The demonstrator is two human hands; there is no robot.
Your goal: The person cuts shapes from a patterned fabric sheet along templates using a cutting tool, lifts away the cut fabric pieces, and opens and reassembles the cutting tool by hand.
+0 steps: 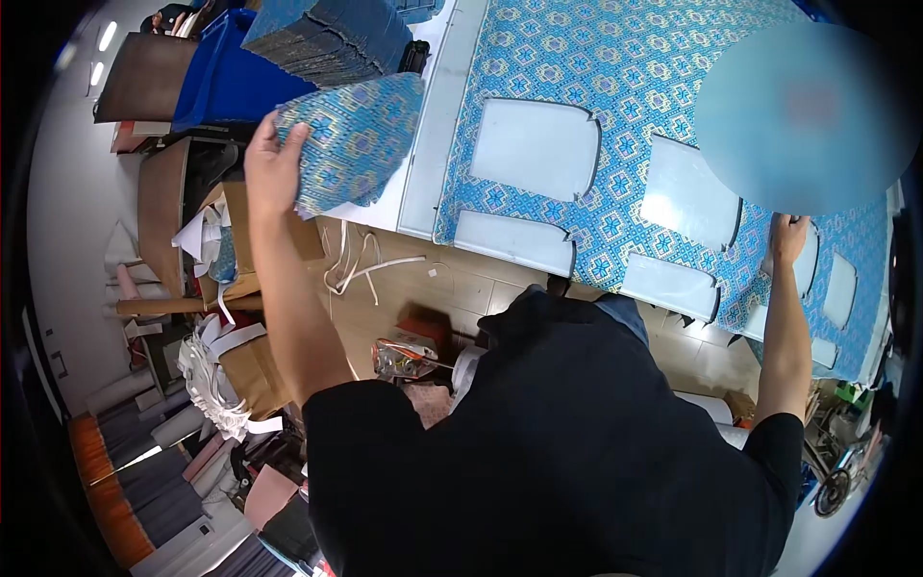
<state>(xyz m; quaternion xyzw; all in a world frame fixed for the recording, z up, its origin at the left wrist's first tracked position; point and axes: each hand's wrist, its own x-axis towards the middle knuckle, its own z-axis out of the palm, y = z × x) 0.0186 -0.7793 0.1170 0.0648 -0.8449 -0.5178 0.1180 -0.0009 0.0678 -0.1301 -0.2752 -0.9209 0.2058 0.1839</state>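
Note:
My left hand (276,165) is raised at the left of the table, thumb on top, gripping a cut piece of blue patterned fabric (358,144) by its left edge. A large sheet of the same fabric (548,72) lies on the white table (439,125), with several curved-sided cut-outs that show the tabletop. At the right, my right hand (790,236) is closed over the sheet, beside a cut-out. A round blurred patch covers the area just above it, so what its fingers hold, if anything, is hidden.
A thick stack of cut fabric (332,43) sits at the table's far left, near a blue bin (226,72). Cardboard boxes (255,370) and white scraps (207,385) crowd the left side. White strips (361,264) lie on the floor by the table.

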